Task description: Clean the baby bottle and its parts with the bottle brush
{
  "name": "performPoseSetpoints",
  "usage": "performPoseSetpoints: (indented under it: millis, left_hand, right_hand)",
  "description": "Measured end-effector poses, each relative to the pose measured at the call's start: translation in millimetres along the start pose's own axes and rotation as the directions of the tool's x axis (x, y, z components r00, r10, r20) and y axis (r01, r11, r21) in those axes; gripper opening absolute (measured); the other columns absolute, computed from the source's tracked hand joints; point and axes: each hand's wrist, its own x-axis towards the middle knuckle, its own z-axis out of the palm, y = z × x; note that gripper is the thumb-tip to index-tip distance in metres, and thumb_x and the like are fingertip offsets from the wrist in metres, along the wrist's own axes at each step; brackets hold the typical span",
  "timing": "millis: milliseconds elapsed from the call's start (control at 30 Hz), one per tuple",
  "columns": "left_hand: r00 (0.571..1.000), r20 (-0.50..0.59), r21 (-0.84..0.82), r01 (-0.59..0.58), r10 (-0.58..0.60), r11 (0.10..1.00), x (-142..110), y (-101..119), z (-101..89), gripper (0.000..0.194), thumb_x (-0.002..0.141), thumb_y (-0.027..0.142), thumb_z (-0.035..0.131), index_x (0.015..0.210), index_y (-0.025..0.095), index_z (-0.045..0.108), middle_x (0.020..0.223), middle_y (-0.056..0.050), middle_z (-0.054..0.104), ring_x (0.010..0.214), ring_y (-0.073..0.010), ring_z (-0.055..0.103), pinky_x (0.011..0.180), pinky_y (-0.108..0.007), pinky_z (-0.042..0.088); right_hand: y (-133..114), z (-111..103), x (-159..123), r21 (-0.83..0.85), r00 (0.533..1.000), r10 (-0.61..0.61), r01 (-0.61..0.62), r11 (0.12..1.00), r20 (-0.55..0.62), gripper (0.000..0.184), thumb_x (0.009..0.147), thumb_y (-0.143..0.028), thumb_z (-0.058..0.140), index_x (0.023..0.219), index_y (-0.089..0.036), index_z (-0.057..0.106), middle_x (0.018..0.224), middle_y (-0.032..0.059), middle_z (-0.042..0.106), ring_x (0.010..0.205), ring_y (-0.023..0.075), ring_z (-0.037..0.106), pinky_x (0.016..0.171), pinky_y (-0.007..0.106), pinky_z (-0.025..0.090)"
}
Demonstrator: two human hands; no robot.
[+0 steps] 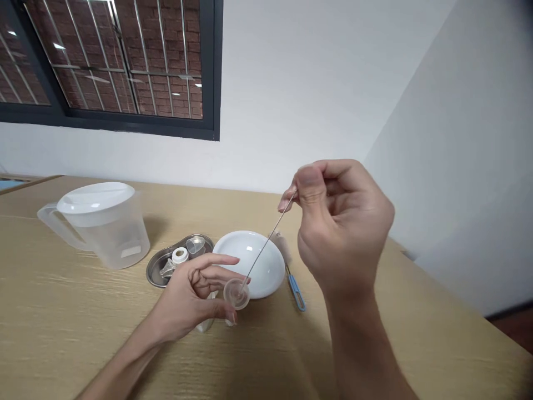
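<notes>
My left hand [195,294] is closed round a small clear round plastic piece [236,294], its circular rim turned toward me. In a pinch between thumb and fingers, my right hand [343,222] holds a thin twisted-wire brush [270,235]. The wire slants down to the left, its lower end reaching into the round opening of the plastic piece. Whether bristles sit at that end is too small to tell. Behind the left hand stands a white bowl [266,272]. A whitish object [205,325] shows partly below the left hand.
A metal kidney tray [155,269] at the left holds a white ring [180,255], a clear cup [195,245] and another clear part. Farther left stands a lidded translucent pitcher [108,233]. A blue-handled bottle brush [296,291] lies right of the bowl. Wall and window rise behind the table.
</notes>
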Motion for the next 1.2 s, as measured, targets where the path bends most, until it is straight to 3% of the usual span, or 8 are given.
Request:
performPoseSetpoints:
  millis: [200,367,533,667,800,867,1067,1200]
  left_hand:
    - [1.0,-0.003,0.006,0.009,-0.009,1.0,-0.1,-2.0,-0.9,0.058,0.056,-0.005,0.083,0.107,0.016,0.067,0.1,-0.009,0.08,0.077,-0.0215,0.077,0.06,-0.025,0.064]
    - [0.999,-0.028,-0.021,-0.027,0.026,0.999,3.6,-1.4,-1.3,0.048,0.063,0.003,0.086,0.105,0.015,0.066,0.097,-0.009,0.081,0.077,-0.0186,0.077,0.063,-0.02,0.062]
    - [0.991,-0.096,-0.064,-0.097,0.09,0.993,4.5,-4.1,-7.3,0.056,0.063,0.012,0.091,0.113,0.016,0.065,0.095,-0.008,0.08,0.073,-0.0173,0.077,0.063,-0.019,0.06]
    - [0.979,-0.164,-0.088,-0.135,0.119,0.987,2.2,-6.2,-11.0,0.06,0.066,0.023,0.092,0.118,0.015,0.064,0.093,-0.01,0.08,0.077,-0.0186,0.077,0.067,-0.02,0.059]
    - [0.96,-0.182,-0.102,-0.233,0.212,0.967,3.4,-2.9,-12.1,0.049,0.073,0.03,0.087,0.115,0.013,0.067,0.092,-0.01,0.079,0.079,-0.0172,0.075,0.07,-0.019,0.058]
    - [0.959,-0.165,-0.104,-0.25,0.231,0.963,4.7,-1.4,-13.5,0.045,0.077,0.03,0.084,0.115,0.014,0.067,0.093,-0.009,0.079,0.081,-0.0171,0.075,0.072,-0.019,0.058]
    - [0.987,-0.104,-0.026,-0.126,0.122,0.992,4.2,-2.9,-17.2,0.041,0.073,0.021,0.086,0.11,0.017,0.069,0.087,-0.007,0.079,0.074,-0.0151,0.074,0.066,-0.019,0.057]
    - [0.981,-0.087,0.084,-0.167,0.175,0.982,3.7,-3.7,-9.7,0.026,0.067,0.016,0.089,0.088,0.016,0.073,0.078,-0.005,0.078,0.069,-0.0153,0.074,0.06,-0.018,0.057]
  right_hand:
    - [3.6,6.0,-4.8,0.02,0.997,-0.007,0.006,1.0,0.071,0.013,0.098,-0.025,0.058,0.085,-0.023,0.055,0.073,-0.0035,0.06,0.061,0.009,0.06,0.057,0.025,0.051]
    - [4.7,9.5,-11.1,0.023,0.953,-0.001,-0.006,1.0,0.302,0.014,0.099,-0.026,0.056,0.086,-0.021,0.056,0.071,-0.0033,0.059,0.063,0.0093,0.059,0.06,0.025,0.048]
    - [12.2,20.2,-17.3,-0.09,0.86,0.138,-0.107,0.99,0.491,0.016,0.099,-0.027,0.054,0.084,-0.02,0.056,0.073,-0.0029,0.062,0.068,0.01,0.059,0.065,0.025,0.043]
    - [19.8,28.5,-20.7,-0.177,0.742,0.234,-0.156,0.972,0.628,0.015,0.097,-0.026,0.055,0.084,-0.019,0.06,0.076,-0.0019,0.066,0.071,0.0109,0.058,0.068,0.025,0.04]
    - [22.2,31.7,-24.7,-0.182,0.637,0.217,-0.121,0.976,0.739,0.017,0.096,-0.028,0.056,0.083,-0.019,0.061,0.08,-0.0004,0.067,0.075,0.0121,0.058,0.07,0.026,0.039]
    - [21.7,32.2,-26.3,-0.171,0.648,0.187,-0.088,0.981,0.739,0.018,0.096,-0.028,0.056,0.081,-0.019,0.06,0.082,0.0001,0.066,0.08,0.0128,0.057,0.072,0.025,0.039]
    - [16.8,29.6,-25.2,-0.16,0.757,0.203,-0.13,0.978,0.622,0.019,0.099,-0.032,0.052,0.084,-0.02,0.055,0.082,-0.0013,0.065,0.077,0.012,0.058,0.073,0.025,0.04]
    - [13.3,25.1,-22.5,-0.123,0.788,0.229,-0.193,0.973,0.571,0.019,0.101,-0.033,0.049,0.085,-0.022,0.051,0.077,-0.0034,0.063,0.07,0.0106,0.059,0.068,0.025,0.042]
